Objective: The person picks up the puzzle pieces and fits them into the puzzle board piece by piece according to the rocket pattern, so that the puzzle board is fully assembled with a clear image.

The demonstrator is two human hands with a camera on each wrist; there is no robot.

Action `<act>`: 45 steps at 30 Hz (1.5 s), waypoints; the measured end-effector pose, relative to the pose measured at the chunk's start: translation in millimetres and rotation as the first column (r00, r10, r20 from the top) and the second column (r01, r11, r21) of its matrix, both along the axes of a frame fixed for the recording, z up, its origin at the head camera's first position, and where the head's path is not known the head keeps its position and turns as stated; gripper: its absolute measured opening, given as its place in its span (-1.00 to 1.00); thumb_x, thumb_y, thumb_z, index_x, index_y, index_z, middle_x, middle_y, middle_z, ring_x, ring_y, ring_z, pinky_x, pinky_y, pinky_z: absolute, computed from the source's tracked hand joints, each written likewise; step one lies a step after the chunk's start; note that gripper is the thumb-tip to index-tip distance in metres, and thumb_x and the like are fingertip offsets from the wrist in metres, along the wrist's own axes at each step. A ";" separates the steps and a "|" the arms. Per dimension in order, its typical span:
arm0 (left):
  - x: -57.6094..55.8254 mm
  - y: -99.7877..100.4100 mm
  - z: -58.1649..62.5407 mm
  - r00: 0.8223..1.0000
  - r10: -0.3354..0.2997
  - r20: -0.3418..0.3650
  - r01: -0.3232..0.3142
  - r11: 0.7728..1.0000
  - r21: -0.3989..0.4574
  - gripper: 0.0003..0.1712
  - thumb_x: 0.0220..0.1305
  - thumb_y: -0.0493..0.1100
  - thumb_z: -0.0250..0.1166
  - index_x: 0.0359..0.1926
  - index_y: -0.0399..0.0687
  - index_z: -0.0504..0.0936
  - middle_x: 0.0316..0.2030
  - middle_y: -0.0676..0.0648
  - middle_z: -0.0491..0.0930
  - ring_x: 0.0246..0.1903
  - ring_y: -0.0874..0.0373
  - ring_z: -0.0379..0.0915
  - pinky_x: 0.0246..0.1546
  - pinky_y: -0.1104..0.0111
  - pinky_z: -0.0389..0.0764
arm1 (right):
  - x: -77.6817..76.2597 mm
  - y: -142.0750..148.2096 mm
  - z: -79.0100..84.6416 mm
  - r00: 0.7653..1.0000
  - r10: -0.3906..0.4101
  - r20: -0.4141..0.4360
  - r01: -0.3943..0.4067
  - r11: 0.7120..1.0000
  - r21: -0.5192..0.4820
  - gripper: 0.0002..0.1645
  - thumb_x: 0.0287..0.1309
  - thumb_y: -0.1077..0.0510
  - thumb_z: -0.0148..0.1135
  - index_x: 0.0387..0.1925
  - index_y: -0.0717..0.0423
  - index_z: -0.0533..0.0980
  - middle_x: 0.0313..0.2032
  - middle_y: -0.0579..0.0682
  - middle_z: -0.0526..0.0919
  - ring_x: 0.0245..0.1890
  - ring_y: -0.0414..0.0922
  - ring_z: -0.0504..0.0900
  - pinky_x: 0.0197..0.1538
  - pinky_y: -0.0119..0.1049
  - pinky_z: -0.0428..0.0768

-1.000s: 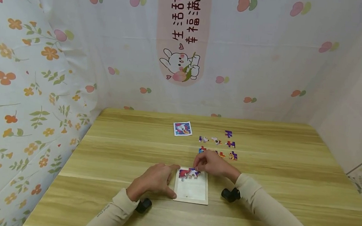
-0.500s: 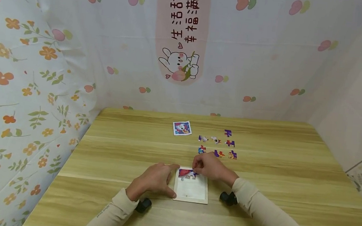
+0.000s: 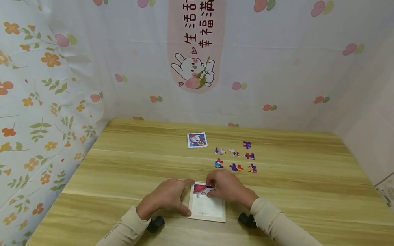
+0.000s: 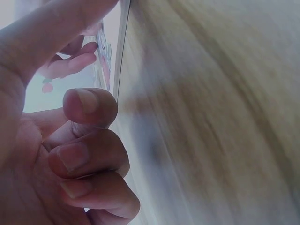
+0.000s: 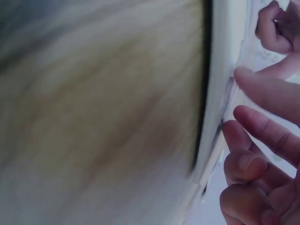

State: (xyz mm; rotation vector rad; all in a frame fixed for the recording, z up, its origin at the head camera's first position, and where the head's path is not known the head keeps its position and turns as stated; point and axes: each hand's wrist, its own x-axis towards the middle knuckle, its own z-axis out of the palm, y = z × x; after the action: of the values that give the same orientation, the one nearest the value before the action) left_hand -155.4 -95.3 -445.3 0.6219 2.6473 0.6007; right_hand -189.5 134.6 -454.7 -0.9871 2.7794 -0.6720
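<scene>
A shallow square puzzle tray [image 3: 207,218] lies on the table, joined red and purple puzzle pieces [image 3: 200,189] along its top. My left hand [image 3: 169,195] steadies the tray's left side, thumb at the lower corner and index finger at the upper one. Its other fingers [image 4: 89,159] curl loosely beside the tray in the left wrist view. Over the tray's top right, my right hand [image 3: 229,188] holds a puzzle piece by its edges against the tray floor. That piece is mostly covered by the hand. In the right wrist view, thumb and fingertips [image 5: 241,115] sit apart at the tray.
Several loose puzzle pieces [image 3: 236,167] lie in rough rows behind the right hand. A small picture card [image 3: 197,140] rests further back, left of them. The wooden table [image 3: 136,164] ends at a printed curtain [image 3: 129,53]. A black wrist device [image 3: 247,220] hangs below the right wrist.
My right hand has lowered slightly towards the tray's middle, its thumb shifting down and left over the joined pieces. The left hand keeps its place. The head view has shifted a little.
</scene>
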 end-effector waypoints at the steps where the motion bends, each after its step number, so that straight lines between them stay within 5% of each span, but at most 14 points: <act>1: -0.1 0.0 -0.3 1.000 0.000 0.000 0.000 1.000 -0.001 0.05 -0.21 0.12 0.68 0.35 -0.03 0.48 -0.67 0.12 0.37 -0.66 0.26 0.24 -0.61 0.42 0.19 | 0.3 -0.5 -0.6 1.000 0.000 -0.008 0.000 1.000 0.010 -0.78 -0.03 0.11 0.57 -0.33 0.02 0.67 -0.42 -0.16 0.64 -0.40 -0.27 0.45 -0.26 -0.43 0.48; 11: 0.4 -0.4 -0.9 1.000 0.004 0.010 -0.004 1.000 0.001 0.06 -0.19 0.12 0.68 0.36 -0.08 0.46 -0.68 0.12 0.36 -0.68 0.26 0.24 -0.63 0.43 0.18 | -1.3 -4.5 -0.8 1.000 -0.003 -0.006 0.003 0.999 0.039 -0.81 0.01 0.10 0.55 -0.32 0.02 0.69 -0.38 -0.13 0.67 -0.37 -0.26 0.48 -0.23 -0.40 0.51; 16: 1.2 0.2 0.0 1.000 0.001 0.003 -0.001 1.000 -0.001 0.06 -0.20 0.12 0.68 0.36 -0.07 0.47 -0.67 0.12 0.37 -0.66 0.27 0.25 -0.62 0.43 0.19 | -5.7 -0.8 2.4 0.998 0.003 0.059 -0.003 1.000 -0.006 -0.86 0.06 0.14 0.51 -0.34 0.01 0.68 -0.40 -0.16 0.66 -0.40 -0.27 0.47 -0.28 -0.44 0.51; 22: 0.7 -0.7 -0.8 1.000 0.008 0.002 -0.008 1.000 0.001 0.06 -0.21 0.12 0.68 0.36 -0.05 0.46 -0.64 0.11 0.38 -0.63 0.24 0.27 -0.61 0.41 0.21 | -22.0 10.5 6.0 0.992 -0.014 0.129 0.025 0.996 -0.088 -0.93 0.11 0.22 0.45 -0.39 0.01 0.67 -0.45 -0.17 0.66 -0.45 -0.30 0.48 -0.33 -0.46 0.50; 33: 0.3 0.6 -1.2 1.000 0.010 0.013 -0.010 1.000 0.000 0.06 -0.21 0.11 0.68 0.36 -0.04 0.46 -0.66 0.11 0.38 -0.65 0.24 0.27 -0.61 0.41 0.19 | -57.6 45.9 14.5 0.988 -0.133 0.075 0.143 0.977 -0.156 -0.95 0.12 0.25 0.42 -0.39 0.13 0.65 -0.46 -0.05 0.68 -0.48 -0.26 0.53 -0.38 -0.38 0.49; 45: 0.9 0.8 -0.4 1.000 0.004 0.001 -0.004 1.000 -0.021 0.05 -0.19 0.13 0.67 0.36 -0.01 0.46 -0.62 0.10 0.37 -0.58 0.23 0.26 -0.57 0.41 0.20 | -94.6 91.0 16.3 0.961 -0.275 0.022 0.276 0.959 -0.071 -0.94 0.20 0.24 0.35 -0.35 0.17 0.64 -0.37 0.06 0.69 -0.38 -0.11 0.58 -0.26 -0.20 0.52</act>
State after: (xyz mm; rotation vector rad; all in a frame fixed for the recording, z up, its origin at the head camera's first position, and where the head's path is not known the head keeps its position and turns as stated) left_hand -154.5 -94.5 -445.6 0.6101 2.6508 0.5730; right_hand -284.1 225.6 -438.4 -0.6063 2.9299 -0.8158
